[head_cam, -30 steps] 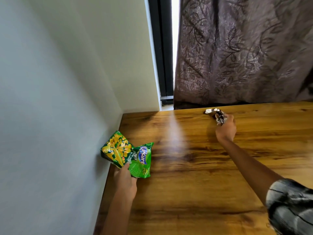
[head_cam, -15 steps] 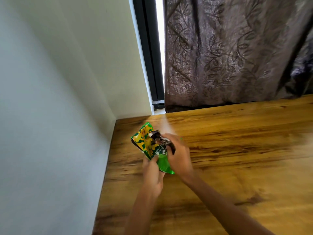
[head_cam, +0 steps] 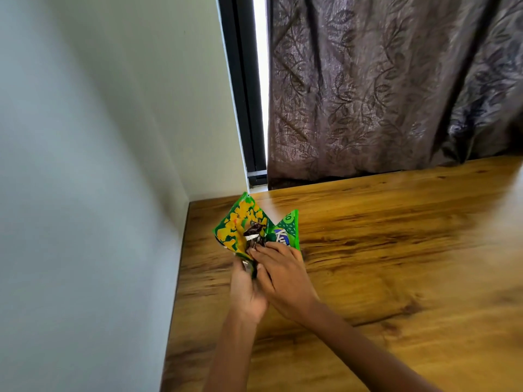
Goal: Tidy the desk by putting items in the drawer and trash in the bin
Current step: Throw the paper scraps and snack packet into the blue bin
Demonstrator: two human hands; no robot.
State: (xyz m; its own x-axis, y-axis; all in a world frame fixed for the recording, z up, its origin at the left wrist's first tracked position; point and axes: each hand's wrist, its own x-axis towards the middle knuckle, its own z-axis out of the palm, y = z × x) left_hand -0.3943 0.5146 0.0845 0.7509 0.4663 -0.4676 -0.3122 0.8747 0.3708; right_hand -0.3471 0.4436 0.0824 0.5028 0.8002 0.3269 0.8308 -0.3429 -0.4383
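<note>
A pale wall [head_cam: 85,165] fills the left of the view and meets the wooden desk [head_cam: 396,264] at its left edge. Compared with a second ago, when the two hands were well apart, with the left at the wall side holding the packets and the right far out on the desk around a small dark wrapper, both hands are now together near the desk's back left corner, and the wrapper has come across with the right hand. Half a second ago they were already joined; since then the packets have fanned out more above the fingers.

The left hand [head_cam: 246,292] has its fingers curled around the lower end of the green and yellow snack packets [head_cam: 235,227], which stick up and lean away above it, over the desk. A crumpled dark wrapper [head_cam: 254,234] lies against the front of the packets, just above both hands. Whether the left thumb also pins it cannot be told.

The right hand [head_cam: 283,278] lies against the left one, overlapping it, its fingers [head_cam: 266,250] bent and their tips touching the bottom of the dark wrapper and the green packet beside it. Whether they pinch it or merely press it is unclear.

Behind, a dark window frame [head_cam: 243,94] and a brown leaf-patterned curtain [head_cam: 382,80] hang down to the desk's far edge.
</note>
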